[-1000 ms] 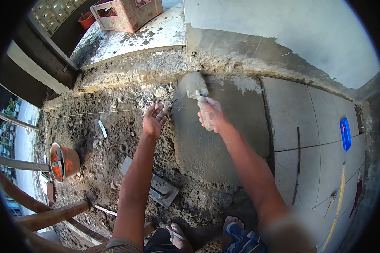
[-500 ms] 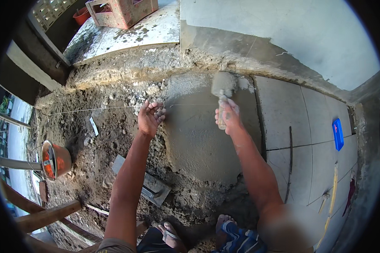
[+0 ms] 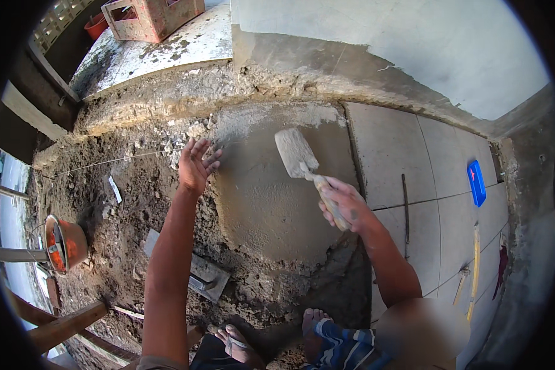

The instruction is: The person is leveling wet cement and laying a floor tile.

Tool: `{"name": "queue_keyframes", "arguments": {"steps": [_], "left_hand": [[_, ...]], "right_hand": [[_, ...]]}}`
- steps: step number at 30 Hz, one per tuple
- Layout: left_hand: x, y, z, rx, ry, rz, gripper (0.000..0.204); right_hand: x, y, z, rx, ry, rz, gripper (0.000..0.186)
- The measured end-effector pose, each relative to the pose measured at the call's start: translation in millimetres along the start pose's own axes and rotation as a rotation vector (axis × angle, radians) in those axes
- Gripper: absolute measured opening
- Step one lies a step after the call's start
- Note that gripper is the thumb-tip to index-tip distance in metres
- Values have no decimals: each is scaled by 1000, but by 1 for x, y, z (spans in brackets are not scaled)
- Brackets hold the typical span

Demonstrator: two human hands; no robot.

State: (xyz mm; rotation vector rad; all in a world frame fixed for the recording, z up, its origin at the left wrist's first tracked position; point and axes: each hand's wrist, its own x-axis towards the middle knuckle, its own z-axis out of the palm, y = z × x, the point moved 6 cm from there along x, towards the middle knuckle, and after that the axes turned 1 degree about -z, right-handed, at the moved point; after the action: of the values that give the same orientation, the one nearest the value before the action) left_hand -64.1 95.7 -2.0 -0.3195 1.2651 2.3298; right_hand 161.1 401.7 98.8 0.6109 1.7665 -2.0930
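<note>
Centrally, the right hand grips a grey, mortar-smeared trowel; the left hand spreads its fingers. Blue tray, three o'clock, holds something red; orange bucket, nine o'clock, contents unclear.

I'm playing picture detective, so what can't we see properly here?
All in the head view:
Handle of the trowel: the right hand covers part of it.
Grey float: the left forearm covers part.
Crate: cut off by the picture's upper edge.
Red thing in the blue tray: too small to name.
Lower right: a blurred patch hides what's there.
</note>
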Motion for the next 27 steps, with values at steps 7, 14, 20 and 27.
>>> {"name": "queue_keyframes", "arguments": {"steps": [7, 14, 20, 27], "left_hand": [[14, 27, 23, 65, -20, 96, 84], [12, 44, 41, -4, -39, 162, 80], [4, 41, 36, -59, -26, 147, 76], [-1, 40, 34, -24, -35, 105, 75]], "right_hand": [[12, 26, -67, 73, 312, -42, 32], [59, 14, -55, 126, 320, -168, 32], [76, 9, 6, 79, 123, -164, 37], [90, 6, 72, -23, -234, -115, 47]]}}
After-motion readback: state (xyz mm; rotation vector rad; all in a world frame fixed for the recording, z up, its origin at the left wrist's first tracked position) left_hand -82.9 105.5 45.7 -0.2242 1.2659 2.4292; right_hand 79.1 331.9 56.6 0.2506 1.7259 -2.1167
